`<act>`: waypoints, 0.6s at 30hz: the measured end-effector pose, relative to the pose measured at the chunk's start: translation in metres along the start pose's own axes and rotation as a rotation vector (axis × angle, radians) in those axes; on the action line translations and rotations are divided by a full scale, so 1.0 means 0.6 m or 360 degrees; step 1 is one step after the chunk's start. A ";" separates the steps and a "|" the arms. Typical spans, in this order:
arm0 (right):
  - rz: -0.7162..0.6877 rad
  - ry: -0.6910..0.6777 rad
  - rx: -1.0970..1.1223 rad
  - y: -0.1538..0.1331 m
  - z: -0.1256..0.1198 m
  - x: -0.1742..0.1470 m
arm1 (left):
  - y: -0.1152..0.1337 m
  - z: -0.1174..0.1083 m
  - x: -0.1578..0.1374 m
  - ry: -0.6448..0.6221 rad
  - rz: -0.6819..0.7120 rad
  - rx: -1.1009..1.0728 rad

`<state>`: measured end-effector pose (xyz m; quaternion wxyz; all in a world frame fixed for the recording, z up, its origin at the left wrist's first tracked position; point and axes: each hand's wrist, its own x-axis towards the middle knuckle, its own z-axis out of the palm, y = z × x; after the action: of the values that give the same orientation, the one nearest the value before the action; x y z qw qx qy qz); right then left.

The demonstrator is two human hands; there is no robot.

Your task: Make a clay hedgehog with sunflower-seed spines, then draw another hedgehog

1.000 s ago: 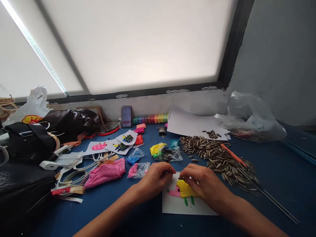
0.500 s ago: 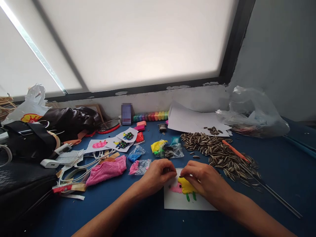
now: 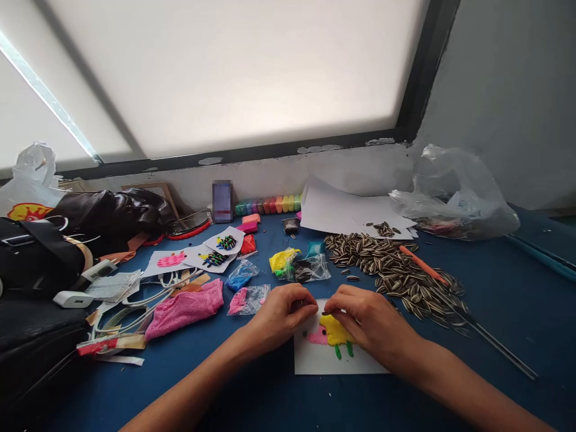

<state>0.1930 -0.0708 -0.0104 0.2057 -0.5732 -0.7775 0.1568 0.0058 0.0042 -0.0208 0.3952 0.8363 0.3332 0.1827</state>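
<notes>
A white card (image 3: 315,362) lies on the blue table in front of me, bearing a clay animal with a yellow body (image 3: 335,330), a pink head (image 3: 317,336), black dots and green legs (image 3: 338,352). My right hand (image 3: 366,315) is closed in a pinch at the top of the yellow clay, on a small dark piece that looks like a sunflower seed (image 3: 327,312). At the card's upper left, my left hand (image 3: 288,313) has thumb and fingertips pressed together; whatever they hold is hidden. A gap separates the two hands.
Sunflower seeds (image 3: 364,255) are heaped on the right, with an orange-handled tool (image 3: 423,266) across them. Bagged yellow clay (image 3: 283,261) and pink clay (image 3: 238,301) lie ahead. A pink cloth (image 3: 186,309), cables and decorated papers (image 3: 168,261) fill the left.
The whole view has shifted a little, so things sit slightly further left and higher. Both hands keep nearly the same pinched pose over the card.
</notes>
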 end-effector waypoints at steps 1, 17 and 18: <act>-0.0001 0.0004 0.0000 0.000 0.000 0.000 | -0.001 0.001 0.000 0.0001 0.0002 0.0000; -0.0007 -0.0014 -0.0010 0.000 0.002 0.002 | -0.003 0.002 0.000 -0.0001 -0.0014 0.0003; -0.0007 -0.0025 -0.0018 -0.001 0.002 0.002 | -0.002 0.002 0.000 -0.0007 -0.0022 0.0005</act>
<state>0.1919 -0.0698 -0.0110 0.1967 -0.5715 -0.7812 0.1563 0.0058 0.0040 -0.0227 0.3959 0.8351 0.3382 0.1776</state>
